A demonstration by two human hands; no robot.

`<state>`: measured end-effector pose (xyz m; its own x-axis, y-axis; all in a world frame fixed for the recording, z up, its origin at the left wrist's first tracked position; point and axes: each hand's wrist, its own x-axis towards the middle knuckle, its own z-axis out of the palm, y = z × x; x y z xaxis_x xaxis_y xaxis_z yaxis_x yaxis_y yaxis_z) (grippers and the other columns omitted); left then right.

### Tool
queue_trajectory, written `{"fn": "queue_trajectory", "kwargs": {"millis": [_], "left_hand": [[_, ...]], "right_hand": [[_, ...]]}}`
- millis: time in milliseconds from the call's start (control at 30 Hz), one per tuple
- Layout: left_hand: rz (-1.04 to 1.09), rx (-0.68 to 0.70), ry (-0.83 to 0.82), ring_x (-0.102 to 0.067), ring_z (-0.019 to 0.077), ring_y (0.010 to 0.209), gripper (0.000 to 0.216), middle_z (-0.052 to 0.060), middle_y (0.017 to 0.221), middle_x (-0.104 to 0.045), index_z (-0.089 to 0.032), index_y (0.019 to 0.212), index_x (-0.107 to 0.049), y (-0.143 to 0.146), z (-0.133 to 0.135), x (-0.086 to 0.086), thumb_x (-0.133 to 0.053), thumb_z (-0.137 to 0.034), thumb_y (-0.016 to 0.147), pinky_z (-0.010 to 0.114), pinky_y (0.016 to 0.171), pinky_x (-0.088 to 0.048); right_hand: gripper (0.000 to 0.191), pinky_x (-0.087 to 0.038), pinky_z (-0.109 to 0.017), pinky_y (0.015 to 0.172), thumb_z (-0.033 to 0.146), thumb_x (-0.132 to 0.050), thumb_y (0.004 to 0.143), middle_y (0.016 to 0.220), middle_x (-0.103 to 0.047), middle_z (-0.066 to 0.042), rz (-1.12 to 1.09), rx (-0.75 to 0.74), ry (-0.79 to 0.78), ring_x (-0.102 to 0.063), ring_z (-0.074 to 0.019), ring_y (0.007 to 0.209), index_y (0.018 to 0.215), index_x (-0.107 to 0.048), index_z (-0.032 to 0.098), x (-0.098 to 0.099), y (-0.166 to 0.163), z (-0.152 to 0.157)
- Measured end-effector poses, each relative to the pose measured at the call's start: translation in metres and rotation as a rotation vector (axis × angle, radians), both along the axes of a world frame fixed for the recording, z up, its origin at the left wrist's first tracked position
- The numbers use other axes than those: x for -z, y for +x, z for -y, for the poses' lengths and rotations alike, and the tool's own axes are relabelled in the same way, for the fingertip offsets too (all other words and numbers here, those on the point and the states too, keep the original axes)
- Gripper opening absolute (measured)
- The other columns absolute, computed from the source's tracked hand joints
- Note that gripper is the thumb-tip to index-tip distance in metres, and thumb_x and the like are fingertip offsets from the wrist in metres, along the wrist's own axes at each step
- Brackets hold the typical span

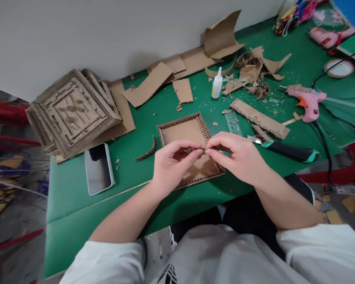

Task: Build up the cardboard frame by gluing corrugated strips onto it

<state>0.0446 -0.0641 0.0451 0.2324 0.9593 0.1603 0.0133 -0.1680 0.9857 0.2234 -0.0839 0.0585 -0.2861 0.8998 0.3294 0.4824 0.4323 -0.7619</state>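
Observation:
My left hand [174, 163] and my right hand [235, 156] meet above a shallow cardboard tray [182, 132] edged with corrugated strips. Both pinch a small brown scrap of cardboard [204, 150] between thumb and fingertips; most of it is hidden by the fingers. Left of the tray lies a curved corrugated cardboard strip [149, 152]. Near my right hand are a clear plastic ruler [233, 122], a green and black utility knife [290, 150] with its blade out, and a long flat cardboard strip [258, 118].
A stack of cardboard panels [77, 110] stands at the left, behind a phone [99, 169]. A white glue bottle [217, 83] stands upright near torn cardboard [251, 67]. At the right lies a pink glue gun [309, 100], with a black cable [325, 146] hanging over the table edge.

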Motion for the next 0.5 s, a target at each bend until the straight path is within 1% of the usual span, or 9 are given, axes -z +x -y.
{"fn": "queue_trajectory", "kwargs": {"millis": [200,333,400,500], "left_hand": [[-0.009,-0.015,0.012,-0.069,0.0107,0.065,0.010,0.000,0.076,-0.073,-0.018,0.080,-0.071,0.0008,0.0015,-0.0002,-0.076,-0.021,0.072,0.019,0.063,-0.059],[-0.027,-0.039,0.021,-0.069,0.0111,0.066,0.010,0.001,0.077,-0.073,-0.018,0.080,-0.071,0.0019,0.0020,0.0003,-0.077,-0.021,0.072,0.019,0.063,-0.059],[-0.007,-0.032,0.019,-0.069,0.0108,0.065,0.010,0.000,0.076,-0.073,-0.018,0.080,-0.071,0.0018,0.0010,0.0003,-0.076,-0.020,0.072,0.019,0.062,-0.059],[0.056,-0.001,-0.013,-0.069,0.0094,0.063,0.010,-0.001,0.074,-0.072,-0.018,0.082,-0.070,0.0003,-0.0020,0.0009,-0.075,-0.017,0.073,0.017,0.062,-0.059]], "right_hand": [[0.008,-0.042,-0.022,0.068,0.016,-0.053,0.090,0.079,-0.062,0.000,0.030,-0.022,0.038,-0.056,-0.0105,0.073,0.084,-0.059,0.018,-0.0005,-0.0007,0.0001],[0.009,-0.043,-0.023,0.069,0.016,-0.053,0.090,0.079,-0.063,0.000,0.028,-0.004,0.043,-0.057,-0.0106,0.074,0.083,-0.059,0.018,0.0005,-0.0032,0.0000],[0.009,-0.044,-0.022,0.070,0.017,-0.055,0.089,0.079,-0.065,0.001,0.004,0.016,0.030,-0.059,-0.0103,0.074,0.083,-0.061,0.018,0.0011,-0.0032,-0.0007],[0.006,-0.046,-0.021,0.073,0.018,-0.060,0.086,0.087,-0.069,0.001,-0.038,0.055,-0.020,-0.062,-0.0111,0.080,0.089,-0.065,0.020,0.0016,-0.0009,-0.0021]]}}
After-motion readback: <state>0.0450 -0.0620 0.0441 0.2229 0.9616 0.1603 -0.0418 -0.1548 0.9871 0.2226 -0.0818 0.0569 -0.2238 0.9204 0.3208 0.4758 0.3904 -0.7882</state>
